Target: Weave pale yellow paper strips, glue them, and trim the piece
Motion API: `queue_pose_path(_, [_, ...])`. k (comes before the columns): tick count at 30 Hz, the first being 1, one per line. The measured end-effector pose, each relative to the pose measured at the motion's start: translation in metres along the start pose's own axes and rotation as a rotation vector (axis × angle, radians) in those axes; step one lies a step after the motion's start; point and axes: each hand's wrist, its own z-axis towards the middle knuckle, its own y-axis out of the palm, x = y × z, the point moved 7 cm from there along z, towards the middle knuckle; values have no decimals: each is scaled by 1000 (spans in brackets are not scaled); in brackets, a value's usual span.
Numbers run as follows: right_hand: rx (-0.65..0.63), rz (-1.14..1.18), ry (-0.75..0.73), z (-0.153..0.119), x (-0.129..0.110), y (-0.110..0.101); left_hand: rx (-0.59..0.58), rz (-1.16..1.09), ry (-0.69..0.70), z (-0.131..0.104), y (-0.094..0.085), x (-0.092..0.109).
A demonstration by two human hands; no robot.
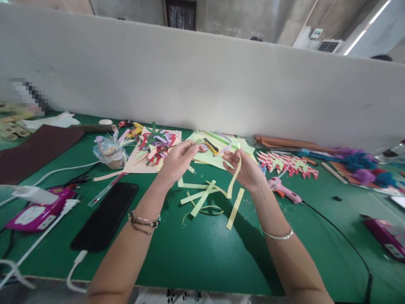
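The step in hand appeared to be sorting or handling cut paper strips. The left hand [179, 162] had its fingers closed together, apparently pinching a small pale green piece of paper [198, 142] at their tips. The right hand [248, 169] gripped a narrow, bent, pale yellow-green paper strip [234, 179] between thumb and fingers, its lower end hanging over the tabletop. The next move seemed to call for a light pinch, since such thin paper would crease easily.

Just below the hands lay loose pale green paper strips [202, 200], some crossing. On the far side, a yellow-and-black cutter [211, 146] rested on pale green paper sheets [209, 160], with a heap of multicoloured paper scraps [158, 145] to the left.

The green tabletop [202, 257] also carried a black smartphone [104, 217] and a magenta power strip [42, 211] at left, and a pink glue gun [284, 190] at right. A tall white partition [202, 80] closed off the far edge; beyond it stood grey concrete walls [240, 19].
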Motion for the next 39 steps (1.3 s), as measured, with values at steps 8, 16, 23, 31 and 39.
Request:
queue_pose_path(8, [133,-30,-152,-11,-15,3,-402,-86,-31,-16,50,3])
queue_pose_path(16, [243,67,-163,-13,-22,-3,-503,-64,178,-24,68,15])
queue_pose_path(23, [252,107,-134,-9,-19,-7,-515,-131,113,-20,69,7])
queue_pose_path(31, [273,-899,-774,-35,-53,19,-377,-302,0,-14,54,2])
queue_pose_path(39, [-154,-1555,-644,-51,-27,65,-411,-325,-59,-19,46,2])
